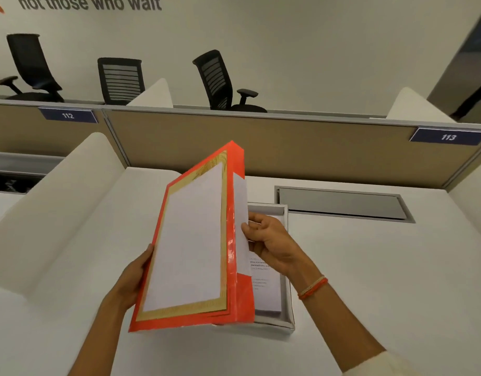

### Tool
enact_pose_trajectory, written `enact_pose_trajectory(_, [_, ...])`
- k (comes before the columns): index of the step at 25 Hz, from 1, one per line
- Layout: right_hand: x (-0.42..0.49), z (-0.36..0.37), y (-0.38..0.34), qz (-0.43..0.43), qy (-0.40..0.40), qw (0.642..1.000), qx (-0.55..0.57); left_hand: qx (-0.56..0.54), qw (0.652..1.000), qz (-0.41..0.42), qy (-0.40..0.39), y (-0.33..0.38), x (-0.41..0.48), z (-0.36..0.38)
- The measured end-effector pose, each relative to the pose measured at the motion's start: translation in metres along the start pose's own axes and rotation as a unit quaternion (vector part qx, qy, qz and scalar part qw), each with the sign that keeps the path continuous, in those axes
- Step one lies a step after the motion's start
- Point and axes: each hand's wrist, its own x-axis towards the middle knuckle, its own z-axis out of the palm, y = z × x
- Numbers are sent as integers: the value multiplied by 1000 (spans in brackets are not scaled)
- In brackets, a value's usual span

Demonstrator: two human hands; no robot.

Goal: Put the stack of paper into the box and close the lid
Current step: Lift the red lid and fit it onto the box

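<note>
I am holding the orange lid (pixel 235 267) tilted up over the white box (pixel 287 308) on the table (pixel 369 267) — my left hand (pixel 136 275) is gripping its left edge, fingers hidden behind it. My right hand (pixel 272 240) is pinching the lid's white inner flap, fingers clamped. The stack of paper (pixel 266 294) is lying inside the box.

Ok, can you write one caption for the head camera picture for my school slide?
Two hands, left and right, tilt an orange lid over a white box already holding a stack of paper.
</note>
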Motion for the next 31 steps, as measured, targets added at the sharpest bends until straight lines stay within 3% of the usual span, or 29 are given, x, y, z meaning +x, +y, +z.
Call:
enact_pose_trajectory(5, [-13, -49, 17, 20, 145, 969, -200, 110, 989, 94, 0, 18, 5, 43])
enact_pose_trajectory(12, [3, -94, 76, 26, 313, 881, -355, 317, 924, 211, 38, 4, 32, 97])
enact_pose_trajectory(17, [14, -115, 103, 32, 333, 862, -381, 400, 886, 218, 83, -11, 48, 105])
enact_pose_trajectory(31, [18, -127, 125, 60, 335, 846, -409, 447, 865, 202, 109, -32, 62, 105])
